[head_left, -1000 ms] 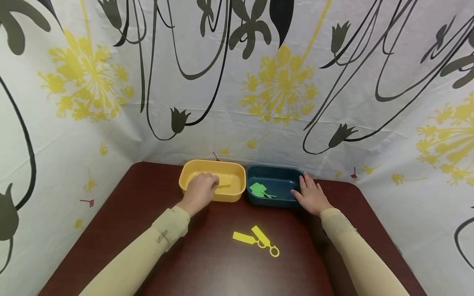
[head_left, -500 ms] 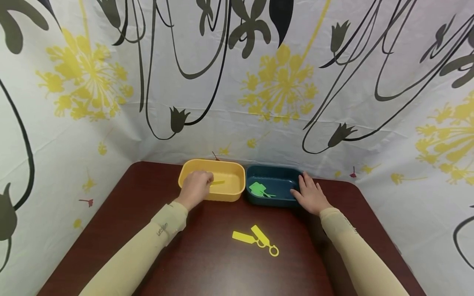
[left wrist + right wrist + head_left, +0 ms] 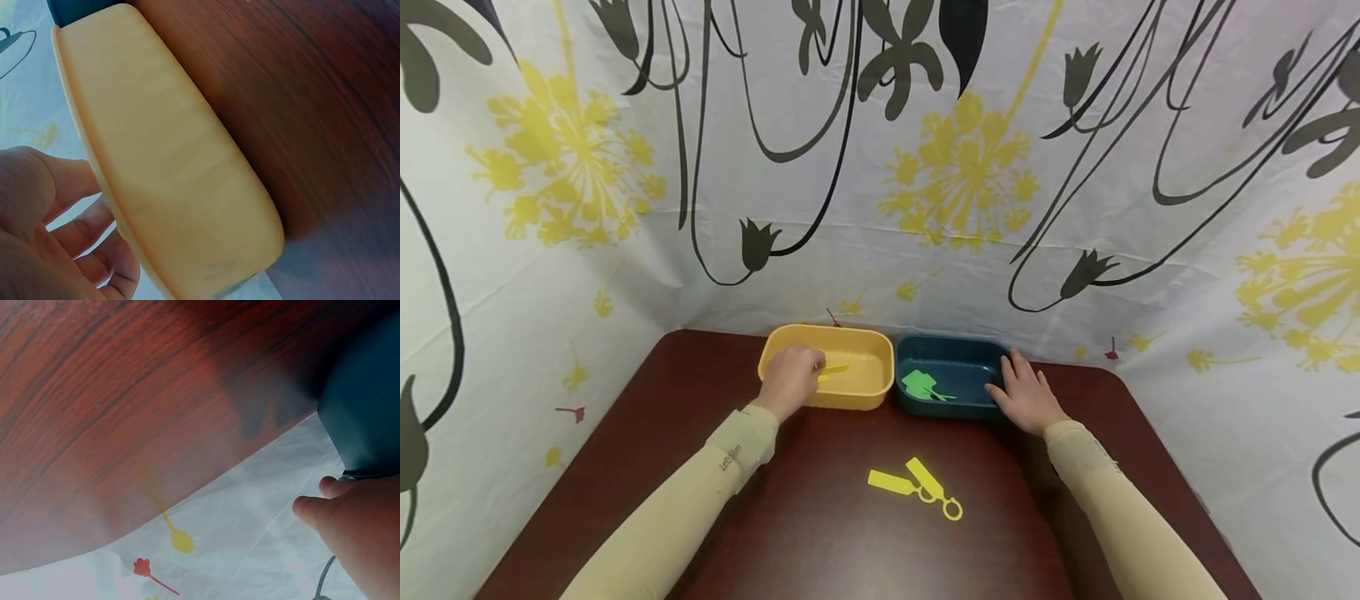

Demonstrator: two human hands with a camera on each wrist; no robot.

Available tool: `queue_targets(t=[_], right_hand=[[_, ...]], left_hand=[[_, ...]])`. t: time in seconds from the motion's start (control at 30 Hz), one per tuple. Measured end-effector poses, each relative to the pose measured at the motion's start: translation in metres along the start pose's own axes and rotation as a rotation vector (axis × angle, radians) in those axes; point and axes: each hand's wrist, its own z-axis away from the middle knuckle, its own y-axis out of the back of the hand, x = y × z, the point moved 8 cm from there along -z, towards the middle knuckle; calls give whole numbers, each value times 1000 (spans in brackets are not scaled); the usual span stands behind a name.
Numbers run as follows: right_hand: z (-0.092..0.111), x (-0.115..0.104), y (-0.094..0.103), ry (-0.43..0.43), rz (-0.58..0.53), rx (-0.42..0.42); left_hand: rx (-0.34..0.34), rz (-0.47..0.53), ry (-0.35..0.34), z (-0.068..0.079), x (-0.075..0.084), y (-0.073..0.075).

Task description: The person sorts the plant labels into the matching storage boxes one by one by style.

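My left hand [image 3: 790, 382] reaches over the yellow bin [image 3: 868, 392] and pinches a flat yellow strip [image 3: 833, 368], probably a tag like those on the table. More yellow shows just below the strip, too small to make out. In the left wrist view the bin's side wall [image 3: 169, 144] hides the fingertips. My right hand [image 3: 1028, 396] rests with straight fingers on the right end of the dark blue bin [image 3: 940, 410]. Inside that bin lie flat green tags [image 3: 921, 385]. Nearer on the table, two yellow ring-ended tags [image 3: 889, 482] overlap.
Both bins stand side by side at the back of the dark wood table [image 3: 820, 533], close to a patterned cloth backdrop [image 3: 820, 283]. In the right wrist view, the table's edge [image 3: 187, 497] runs along the same cloth.
My left hand has shifted a little to the left inside the yellow bin, carrying the yellow strip along. The right hand stays on the blue bin.
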Motion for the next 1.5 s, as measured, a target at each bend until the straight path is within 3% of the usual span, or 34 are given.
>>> queue_targets(t=[0.9,1.2,1.5], right_hand=[[1,-2,3,-9,26,-8],[2,-3,4,-12,25,-12],[2,-1,1,-11,30,-12]], left_hand=[[-56,-119,44,-15,-15,-16],[-87,-127,31,-20,-14,-16],[-154,-153,65,-26,-23,-24]])
